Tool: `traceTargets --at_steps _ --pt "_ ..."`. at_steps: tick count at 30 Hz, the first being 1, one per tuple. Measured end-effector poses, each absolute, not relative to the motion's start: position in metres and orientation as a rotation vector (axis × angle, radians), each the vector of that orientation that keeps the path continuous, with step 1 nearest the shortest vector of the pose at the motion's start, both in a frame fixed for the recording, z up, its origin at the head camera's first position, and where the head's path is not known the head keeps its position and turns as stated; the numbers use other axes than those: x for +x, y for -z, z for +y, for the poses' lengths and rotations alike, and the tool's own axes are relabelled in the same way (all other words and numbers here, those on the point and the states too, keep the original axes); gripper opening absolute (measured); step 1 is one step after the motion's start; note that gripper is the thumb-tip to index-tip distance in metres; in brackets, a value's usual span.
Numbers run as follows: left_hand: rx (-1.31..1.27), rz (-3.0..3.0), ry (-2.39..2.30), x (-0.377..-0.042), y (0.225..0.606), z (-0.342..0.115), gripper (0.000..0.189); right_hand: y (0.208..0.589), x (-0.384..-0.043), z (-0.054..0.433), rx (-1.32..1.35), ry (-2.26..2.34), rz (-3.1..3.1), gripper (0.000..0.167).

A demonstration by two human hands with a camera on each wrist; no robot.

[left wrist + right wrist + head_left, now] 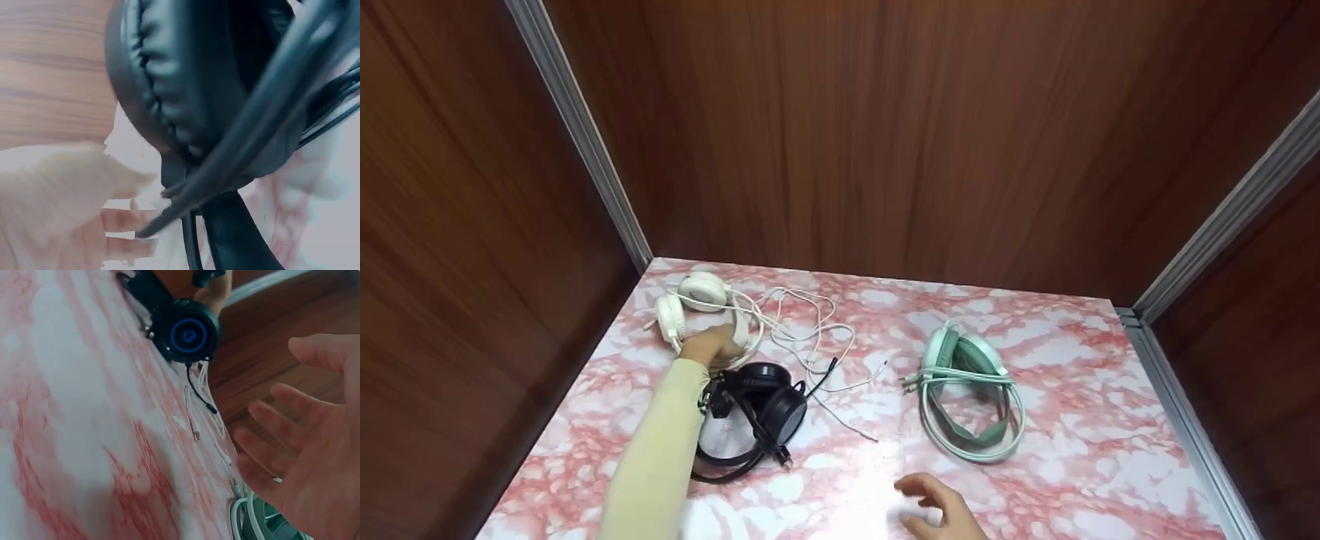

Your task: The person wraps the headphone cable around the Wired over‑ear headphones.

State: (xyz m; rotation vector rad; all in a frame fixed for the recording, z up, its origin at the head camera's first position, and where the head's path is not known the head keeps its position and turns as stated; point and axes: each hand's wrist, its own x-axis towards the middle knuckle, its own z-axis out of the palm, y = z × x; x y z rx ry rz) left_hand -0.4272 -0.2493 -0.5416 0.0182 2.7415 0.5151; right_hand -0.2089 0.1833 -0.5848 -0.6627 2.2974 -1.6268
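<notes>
White headphones [703, 292] lie near the left table edge [620, 330].

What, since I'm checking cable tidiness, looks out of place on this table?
The white cable beside the white headphones sprawls loosely across the marble-patterned table; it looks untidy compared with the mint-green headphones, whose pale cord is gathered in loops. Nothing looks spilled.

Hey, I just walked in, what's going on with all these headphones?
Someone is handling headphones on a marbled table. Their left hand is at the white headphones on the far left; I can't tell whether it grips them. The black headset lies just nearer the person, and the green headphones lie over on the right. The right hand is near the front, holding nothing.
</notes>
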Motion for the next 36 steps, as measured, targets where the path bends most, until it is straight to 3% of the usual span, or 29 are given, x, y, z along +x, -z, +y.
traceTargets --at_steps 4,11,17,23,31,36 --pt "0.008 2.755 -0.477 -0.424 0.546 -0.244 0.081 0.583 -0.206 0.186 -0.674 1.635 2.193 0.027" --pt "-0.012 2.915 -0.243 -0.425 0.563 -0.24 0.068 0.591 -0.2 0.184 -0.68 1.719 2.134 0.025" --pt "0.106 2.851 -0.365 -0.425 0.536 -0.252 0.043 0.591 -0.194 0.183 -0.588 1.726 2.115 0.027" --pt "0.17 2.782 -0.679 -0.415 0.497 -0.272 0.061 0.593 -0.188 0.185 -0.559 1.759 2.085 0.025" --pt "0.009 3.182 -0.768 -0.406 0.473 -0.283 0.045 0.595 -0.185 0.188 -0.456 1.774 2.026 0.034" --pt "-0.029 3.218 -0.762 -0.404 0.47 -0.285 0.06 0.597 -0.18 0.188 -0.406 1.805 1.986 0.033"
